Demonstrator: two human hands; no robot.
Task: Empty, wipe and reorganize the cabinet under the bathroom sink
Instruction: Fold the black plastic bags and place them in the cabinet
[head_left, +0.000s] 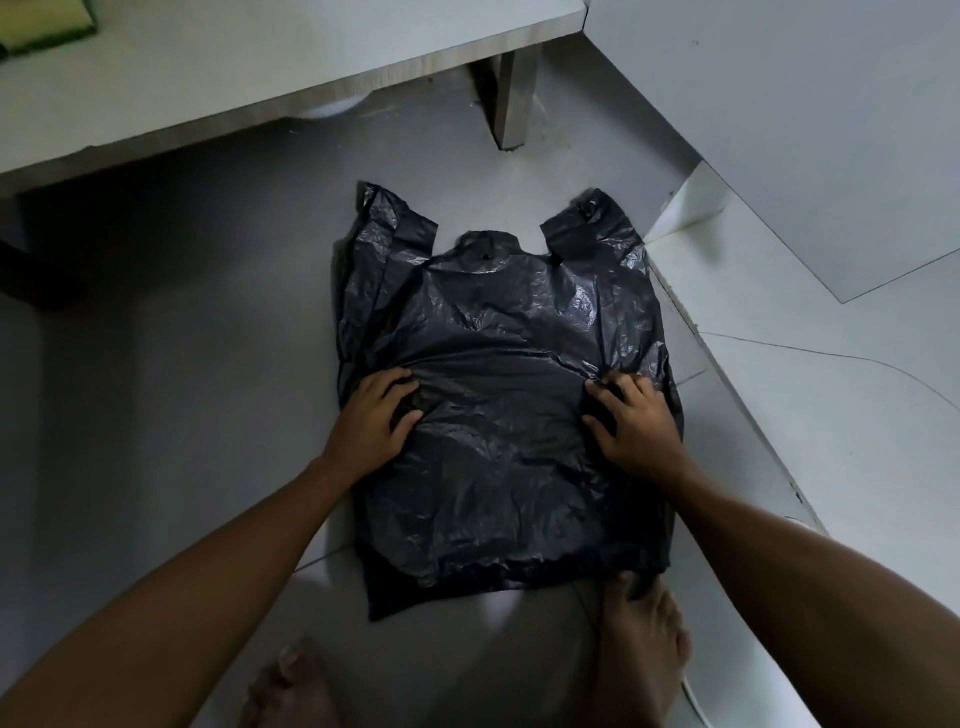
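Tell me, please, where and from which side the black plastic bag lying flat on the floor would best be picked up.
Probably by the two handle loops at the far end of the black plastic bag, reaching over from the near side. They stick out from the body as free strips, easy to pinch, while the rest lies flat. The left hand and right hand now press its middle.

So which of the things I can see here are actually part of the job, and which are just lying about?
Part of the job:
- black plastic bag, spread flat on the floor
- left hand and right hand, both pressing on the bag
- low white unit behind the bag, likely the cabinet

Just lying about:
- yellow-green sponge on top of the unit
- metal leg
- tiled floor
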